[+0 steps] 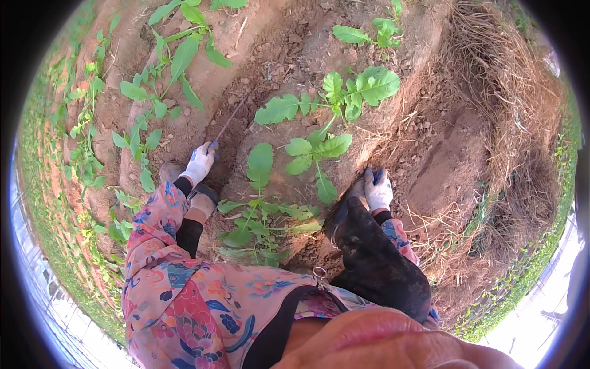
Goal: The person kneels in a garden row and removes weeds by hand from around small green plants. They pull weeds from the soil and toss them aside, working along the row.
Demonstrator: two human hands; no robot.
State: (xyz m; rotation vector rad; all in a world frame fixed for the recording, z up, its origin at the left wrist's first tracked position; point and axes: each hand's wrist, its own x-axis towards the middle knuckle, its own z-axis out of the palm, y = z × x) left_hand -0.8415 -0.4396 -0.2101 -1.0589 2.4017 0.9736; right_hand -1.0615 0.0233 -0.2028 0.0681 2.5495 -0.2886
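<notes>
My left hand [199,161], in a white glove with blue fingertips, is closed on a thin rod-like handle [231,119]. The rod slants up and right into the furrow, where its far end is hard to make out. My right hand [378,190], in a matching glove, is beside my right shoe, low at the soil; its fingers look curled, and whether they hold anything is not visible. Between my hands grow lobed leafy plants [318,150], with another leafy plant [260,221] nearer my body.
More green seedlings [138,133] grow in rows at the left, and further plants [382,34] stand ahead. Dry straw [498,78] lies heaped along the right. Loose clods fill the furrow [272,60]. My shoes [205,191] are on the soil either side of the plants.
</notes>
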